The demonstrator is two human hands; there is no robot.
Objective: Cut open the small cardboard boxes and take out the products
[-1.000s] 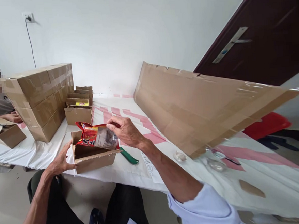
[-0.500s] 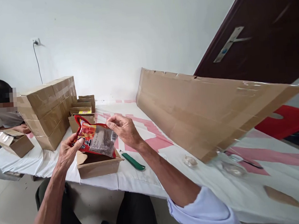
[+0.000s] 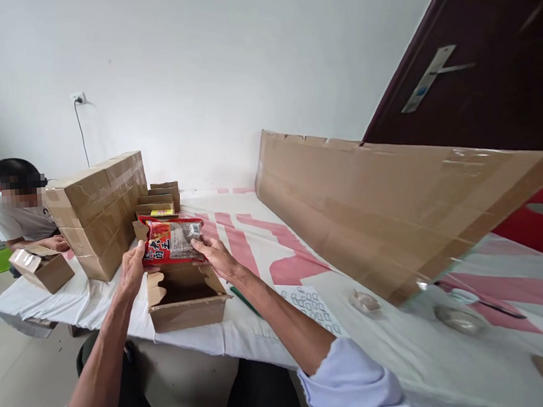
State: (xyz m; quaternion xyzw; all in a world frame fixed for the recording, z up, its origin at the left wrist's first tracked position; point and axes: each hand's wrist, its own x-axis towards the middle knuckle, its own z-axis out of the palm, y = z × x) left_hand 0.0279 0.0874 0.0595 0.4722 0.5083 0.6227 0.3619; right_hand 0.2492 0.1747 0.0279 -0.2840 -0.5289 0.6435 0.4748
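Between my hands is a red printed food packet point(image 3: 174, 241) with a barcode at its right end. My left hand point(image 3: 133, 267) grips its left edge, and my right hand point(image 3: 215, 255) pinches the right end. Just below the packet, an open cardboard box point(image 3: 189, 314) stands at the table's near edge with its flaps up; its inside is dark. A green utility knife point(image 3: 245, 300) lies right of the box, partly hidden by my right forearm. Beyond the packet stand open boxes point(image 3: 164, 195), one with a yellow item point(image 3: 162, 213) showing.
Taped cartons point(image 3: 99, 209) are stacked at the left, with a small box point(image 3: 43, 269) and another person point(image 3: 23, 208) beyond. A large cardboard sheet point(image 3: 384, 214) leans at the right. A printed paper point(image 3: 312, 306) and tape rolls point(image 3: 366, 301) lie on the cloth-covered table point(image 3: 384, 357).
The packet has been levelled and raised off the box, whose opening now shows. My right hand has moved down from its top corner to its right end. The view has shifted a little.
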